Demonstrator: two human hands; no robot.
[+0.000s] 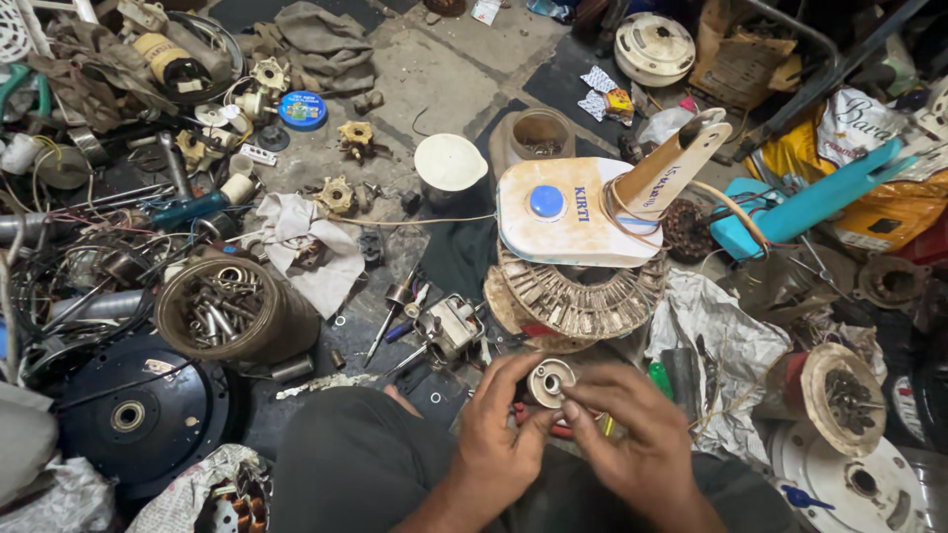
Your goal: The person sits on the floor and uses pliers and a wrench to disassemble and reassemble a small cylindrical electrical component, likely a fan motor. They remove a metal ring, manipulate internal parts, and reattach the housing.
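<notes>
Both hands meet low in the middle of the head view, above my dark-trousered knee. My left hand (499, 434) grips a small round metal part (549, 381), pale with a dark centre hole. My right hand (632, 434) pinches the same part from the right, its fingertips on the rim. Just beyond the hands stands a cream fan base (563, 212) with a blue round button and a tilted beige neck (671, 168). It rests on a ring-shaped motor stator (583, 301). A small metal motor piece (449, 331) and a screwdriver (388, 326) lie to the left of my hands.
A round tin of bolts and nuts (222, 311) sits left, a black fan motor cover (133, 415) below it. A wound motor core (839, 390) and white housing (854, 479) lie right. Crumpled paper (716, 345), rags, wires, a white bowl (449, 163) and a turquoise blade (810, 202) crowd the floor.
</notes>
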